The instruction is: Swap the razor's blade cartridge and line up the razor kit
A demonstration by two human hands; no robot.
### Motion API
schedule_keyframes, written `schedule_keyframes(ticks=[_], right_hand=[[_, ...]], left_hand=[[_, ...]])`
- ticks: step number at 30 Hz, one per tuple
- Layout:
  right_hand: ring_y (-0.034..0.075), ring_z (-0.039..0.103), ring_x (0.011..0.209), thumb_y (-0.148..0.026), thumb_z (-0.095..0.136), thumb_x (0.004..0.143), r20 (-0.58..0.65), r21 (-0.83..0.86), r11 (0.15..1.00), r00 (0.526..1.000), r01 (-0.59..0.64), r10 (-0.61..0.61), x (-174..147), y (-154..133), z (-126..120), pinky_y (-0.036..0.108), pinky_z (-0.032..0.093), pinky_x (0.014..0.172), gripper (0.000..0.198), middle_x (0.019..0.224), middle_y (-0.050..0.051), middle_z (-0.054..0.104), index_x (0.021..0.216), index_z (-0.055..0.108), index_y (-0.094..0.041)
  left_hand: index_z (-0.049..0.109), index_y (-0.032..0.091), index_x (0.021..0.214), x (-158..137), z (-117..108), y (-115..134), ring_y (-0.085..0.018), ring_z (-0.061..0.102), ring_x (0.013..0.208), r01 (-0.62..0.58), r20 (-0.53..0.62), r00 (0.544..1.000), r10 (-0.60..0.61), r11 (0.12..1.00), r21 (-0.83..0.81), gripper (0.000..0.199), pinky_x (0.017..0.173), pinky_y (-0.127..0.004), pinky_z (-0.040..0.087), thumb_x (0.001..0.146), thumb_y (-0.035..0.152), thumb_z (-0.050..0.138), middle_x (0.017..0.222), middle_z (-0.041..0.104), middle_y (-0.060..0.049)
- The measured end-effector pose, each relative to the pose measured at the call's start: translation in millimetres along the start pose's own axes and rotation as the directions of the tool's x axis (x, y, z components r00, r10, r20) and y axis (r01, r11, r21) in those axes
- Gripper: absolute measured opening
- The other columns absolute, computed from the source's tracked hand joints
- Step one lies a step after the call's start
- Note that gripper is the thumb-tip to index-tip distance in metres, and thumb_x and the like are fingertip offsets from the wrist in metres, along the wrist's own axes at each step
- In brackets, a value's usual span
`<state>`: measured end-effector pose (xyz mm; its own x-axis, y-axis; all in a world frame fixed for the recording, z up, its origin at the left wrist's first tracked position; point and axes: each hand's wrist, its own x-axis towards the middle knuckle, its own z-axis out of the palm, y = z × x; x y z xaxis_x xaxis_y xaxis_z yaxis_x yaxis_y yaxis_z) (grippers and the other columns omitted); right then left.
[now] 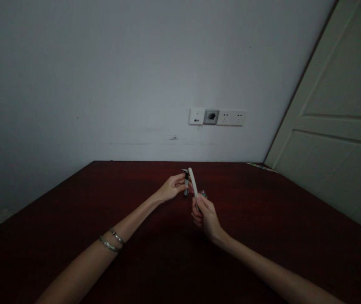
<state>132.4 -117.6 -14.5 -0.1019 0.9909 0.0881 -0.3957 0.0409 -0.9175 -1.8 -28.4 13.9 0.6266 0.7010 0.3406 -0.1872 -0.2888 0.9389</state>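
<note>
Slightly above the middle of the table, my left hand (172, 187) is closed on a slim black-and-silver tool (186, 188). The tool stands roughly upright, with a short crosspiece at its top end; its exact kind is too small to make out. Just right of it, my right hand (208, 214) grips a long, narrow white object (192, 180) by its lower end, thumb on top. This white piece tilts up and to the left, its tip close beside the tool. A small shiny, multicoloured thing (203, 194) shows behind my right thumb, partly hidden.
The dark red-brown table (129, 177) reaches back to a white wall (136, 76) with a row of sockets (231, 118). A pale panelled door (335, 126) slants along the right side. A thin strip (261, 167) lies at the table's back right corner.
</note>
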Motion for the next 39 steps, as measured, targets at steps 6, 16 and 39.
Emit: schedule_keyframes(ticks=[6,16,39], right_hand=[[0.001,0.013,0.031,-0.055,0.059,0.068,-0.007,0.033,0.998,0.998,0.061,-0.061,0.7,-6.3,1.1,0.014,0.008,0.030,0.040,0.042,-0.013,0.024,0.067,0.040,-0.020],[0.001,0.013,0.031,-0.057,0.058,0.068,-0.014,0.043,0.998,0.999,0.035,-0.035,2.3,-1.1,6.8,0.014,0.007,0.030,0.041,0.042,-0.013,0.023,0.068,0.039,-0.021],[0.004,0.017,0.035,-0.060,0.050,0.072,-0.046,-0.156,0.985,0.996,0.069,-0.077,2.4,-3.5,2.5,0.017,0.011,0.033,0.041,0.045,-0.010,0.025,0.067,0.040,-0.021]], left_hand=[[0.053,0.012,0.101,-1.5,3.8,-0.4,-0.016,0.061,0.072,-0.011,0.003,1.000,0.011,0.998,-0.065,0.035,0.069,-0.030,0.047,0.072,0.026,0.066,0.081,0.062,-0.007],[0.052,0.015,0.099,-3.1,11.7,2.8,-0.014,0.060,0.069,0.055,-0.066,0.996,-0.064,0.990,-0.133,0.037,0.064,-0.025,0.048,0.069,0.029,0.068,0.082,0.062,-0.005],[0.055,0.014,0.091,4.7,4.0,8.0,-0.013,0.061,0.055,0.084,-0.292,0.954,-0.063,0.995,0.058,0.031,0.051,-0.025,0.050,0.065,0.022,0.068,0.070,0.062,-0.002]])
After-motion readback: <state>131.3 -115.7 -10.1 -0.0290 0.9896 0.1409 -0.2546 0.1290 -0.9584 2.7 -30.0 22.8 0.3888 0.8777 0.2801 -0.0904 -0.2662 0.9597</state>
